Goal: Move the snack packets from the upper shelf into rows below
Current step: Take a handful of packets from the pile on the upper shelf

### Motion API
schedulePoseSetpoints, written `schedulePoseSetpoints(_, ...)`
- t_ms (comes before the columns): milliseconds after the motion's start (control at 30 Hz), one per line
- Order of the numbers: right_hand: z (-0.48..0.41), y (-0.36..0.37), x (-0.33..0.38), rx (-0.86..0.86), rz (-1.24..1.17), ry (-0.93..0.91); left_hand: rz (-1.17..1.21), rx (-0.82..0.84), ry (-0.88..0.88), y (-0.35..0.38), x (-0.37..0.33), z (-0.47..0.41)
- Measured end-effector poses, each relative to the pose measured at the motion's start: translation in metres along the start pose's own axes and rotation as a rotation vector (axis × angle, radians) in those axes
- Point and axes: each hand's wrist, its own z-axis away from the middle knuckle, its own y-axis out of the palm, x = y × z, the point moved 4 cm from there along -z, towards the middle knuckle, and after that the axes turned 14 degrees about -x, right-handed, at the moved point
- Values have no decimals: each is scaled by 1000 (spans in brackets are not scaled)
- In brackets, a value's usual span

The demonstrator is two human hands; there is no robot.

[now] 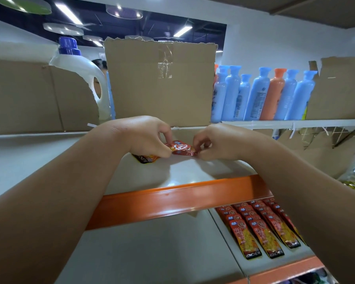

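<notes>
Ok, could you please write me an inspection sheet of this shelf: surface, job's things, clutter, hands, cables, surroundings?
Surface: pale upper shelf with orange front edge; lower shelf beneath.
Job's things: snack packets lie on the upper shelf, between the hands; rows of packets already on the lower shelf, right.
Clutter: cardboard box stands behind the hands.
Hands: left hand and right hand each pinch an end of the snack packets.
Cables: nothing seen.
Surroundings: white jug, blue and orange bottles on a further shelf.
</notes>
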Motion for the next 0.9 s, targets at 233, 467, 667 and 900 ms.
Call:
schedulePoseSetpoints(233,1,-3,-4,-9,-72,104,8,-30,50,-1,-2,-3)
schedulePoseSetpoints(467,25,-39,-34,-324,-257,222,65,-306,215,-19,-24,1)
schedulePoseSetpoints(667,77,-79,-76,-604,-353,277,101,-542,328,-11,-95,3)
schedulePoseSetpoints(900,171,-121,-152,-806,-318,309,223,-695,406,28,-222,8)
